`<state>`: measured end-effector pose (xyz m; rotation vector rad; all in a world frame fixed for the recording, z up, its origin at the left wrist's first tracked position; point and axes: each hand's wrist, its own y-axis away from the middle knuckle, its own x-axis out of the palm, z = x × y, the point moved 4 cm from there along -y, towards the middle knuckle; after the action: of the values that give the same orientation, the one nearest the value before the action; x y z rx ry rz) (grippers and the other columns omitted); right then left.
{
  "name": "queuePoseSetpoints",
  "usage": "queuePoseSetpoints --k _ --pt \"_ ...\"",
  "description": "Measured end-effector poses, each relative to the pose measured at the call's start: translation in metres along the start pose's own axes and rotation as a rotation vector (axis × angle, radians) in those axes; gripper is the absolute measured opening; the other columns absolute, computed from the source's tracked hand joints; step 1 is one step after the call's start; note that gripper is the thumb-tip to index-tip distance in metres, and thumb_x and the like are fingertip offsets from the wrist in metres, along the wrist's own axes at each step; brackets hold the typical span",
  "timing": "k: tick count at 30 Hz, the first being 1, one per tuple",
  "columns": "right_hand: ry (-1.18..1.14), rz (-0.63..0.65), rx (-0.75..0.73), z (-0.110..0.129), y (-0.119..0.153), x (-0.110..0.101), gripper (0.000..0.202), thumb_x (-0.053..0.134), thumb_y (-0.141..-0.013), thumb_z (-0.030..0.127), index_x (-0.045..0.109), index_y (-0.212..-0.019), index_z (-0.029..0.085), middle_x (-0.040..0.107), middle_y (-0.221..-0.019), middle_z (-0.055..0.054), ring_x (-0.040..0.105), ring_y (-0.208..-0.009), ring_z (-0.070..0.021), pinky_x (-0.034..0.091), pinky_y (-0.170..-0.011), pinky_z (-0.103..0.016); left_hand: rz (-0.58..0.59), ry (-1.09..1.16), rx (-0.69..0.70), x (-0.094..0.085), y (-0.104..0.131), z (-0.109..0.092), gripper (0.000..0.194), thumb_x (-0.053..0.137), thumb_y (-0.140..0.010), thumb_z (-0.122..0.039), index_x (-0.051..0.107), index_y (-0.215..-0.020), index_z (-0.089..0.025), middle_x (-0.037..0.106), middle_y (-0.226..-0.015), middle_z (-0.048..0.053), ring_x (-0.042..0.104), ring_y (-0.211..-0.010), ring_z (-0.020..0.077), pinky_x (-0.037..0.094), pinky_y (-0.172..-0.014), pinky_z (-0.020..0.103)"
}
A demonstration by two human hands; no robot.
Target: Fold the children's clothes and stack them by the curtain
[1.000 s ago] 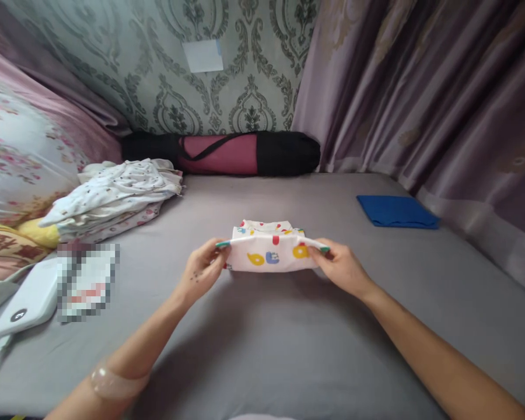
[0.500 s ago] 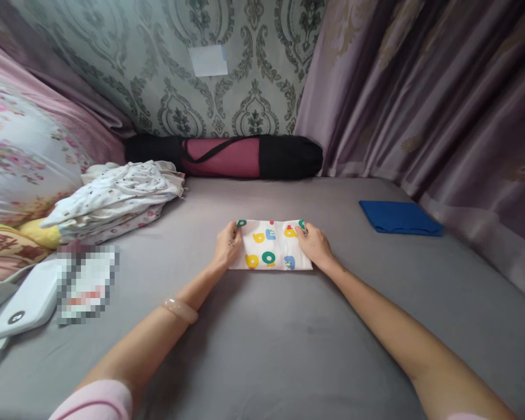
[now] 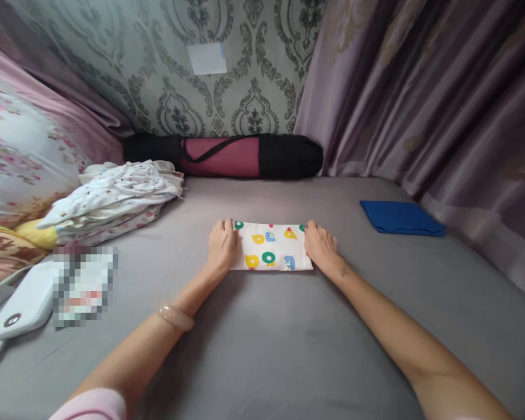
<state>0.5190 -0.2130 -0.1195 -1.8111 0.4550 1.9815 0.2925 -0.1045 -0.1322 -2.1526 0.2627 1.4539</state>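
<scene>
A white folded cloth (image 3: pixel 273 246) with yellow, green and blue prints lies flat on the grey bed sheet in front of me. My left hand (image 3: pixel 223 245) is at its left edge, fingers curled and closed on the side of the cloth. At the right edge, my right hand (image 3: pixel 321 244) has its fingers bent over the cloth's side, with the fingertips near the upper right corner. Both thumbs are mostly hidden.
A folded blue cloth (image 3: pixel 402 218) lies to the right. Behind is a black and maroon roll bag (image 3: pixel 227 156) against the wall. Crumpled white clothes (image 3: pixel 118 192), a white device (image 3: pixel 26 300) and a blurred packet (image 3: pixel 85 286) are at the left.
Both hands have turned knuckles-up and shifted slightly outward along the cloth's side edges. My thumbs no longer rest on top of the cloth, which has barely moved.
</scene>
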Motion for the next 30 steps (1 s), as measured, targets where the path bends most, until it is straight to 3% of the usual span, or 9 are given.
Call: queuePoseSetpoints --k 4,7,10,13,24,30 --pt "-0.055 -0.083 -0.414 0.041 0.015 0.0 0.044 0.023 -0.098 0.021 0.051 -0.131 0.012 0.053 -0.138 -0.016 0.046 -0.13 -0.0255 0.033 -0.106 -0.04 0.064 -0.011 0.29 0.006 0.01 -0.036 0.038 0.031 -0.096 -0.024 0.045 -0.128 -0.009 0.051 -0.135 0.019 0.046 -0.128 0.0288 0.036 -0.106 0.043" --pt "-0.119 -0.023 -0.565 0.067 0.023 0.015 0.053 0.023 -0.098 0.027 0.037 -0.144 0.006 0.036 -0.152 -0.015 0.026 -0.143 -0.0238 0.017 -0.117 -0.043 0.179 -0.009 0.311 0.024 0.014 -0.053 0.044 0.031 -0.096 -0.023 0.041 -0.135 -0.007 0.044 -0.145 0.018 0.033 -0.139 0.0297 0.027 -0.114 0.045" --pt "-0.137 0.053 -0.56 0.076 0.023 0.031 0.058 0.02 -0.097 0.03 0.033 -0.147 0.005 0.029 -0.155 -0.014 0.021 -0.145 -0.0237 0.012 -0.118 -0.046 0.262 -0.029 0.26 0.038 0.013 -0.051 0.048 0.033 -0.095 -0.025 0.039 -0.139 -0.008 0.037 -0.151 0.018 0.027 -0.143 0.031 0.022 -0.116 0.048" --pt "-0.149 0.068 -0.552 0.074 0.021 0.039 0.06 0.019 -0.097 0.033 0.031 -0.149 0.006 0.027 -0.156 -0.013 0.019 -0.145 -0.0227 0.01 -0.119 -0.046 0.27 -0.039 0.229 0.043 0.012 -0.043 0.05 0.031 -0.097 -0.032 0.04 -0.141 -0.01 0.035 -0.152 0.017 0.026 -0.143 0.0315 0.02 -0.117 0.049" --pt "-0.123 0.057 -0.434 0.05 0.015 0.038 0.063 0.02 -0.097 0.038 0.03 -0.149 0.003 0.026 -0.156 -0.013 0.019 -0.145 -0.0239 0.011 -0.119 -0.041 0.314 -0.037 0.101 0.031 0.013 -0.019 0.073 0.031 -0.094 -0.055 0.029 -0.147 -0.004 0.024 -0.155 0.024 0.02 -0.145 0.0348 0.021 -0.116 0.047" --pt "-0.084 0.054 -0.355 0.034 0.013 0.038 0.064 0.02 -0.097 0.038 0.03 -0.148 0.002 0.025 -0.156 -0.016 0.021 -0.144 -0.0272 0.015 -0.118 -0.043 0.349 -0.027 0.106 0.029 0.017 0.002 0.072 0.024 -0.095 -0.056 0.026 -0.149 -0.009 0.022 -0.157 0.018 0.021 -0.145 0.0308 0.018 -0.117 0.048"
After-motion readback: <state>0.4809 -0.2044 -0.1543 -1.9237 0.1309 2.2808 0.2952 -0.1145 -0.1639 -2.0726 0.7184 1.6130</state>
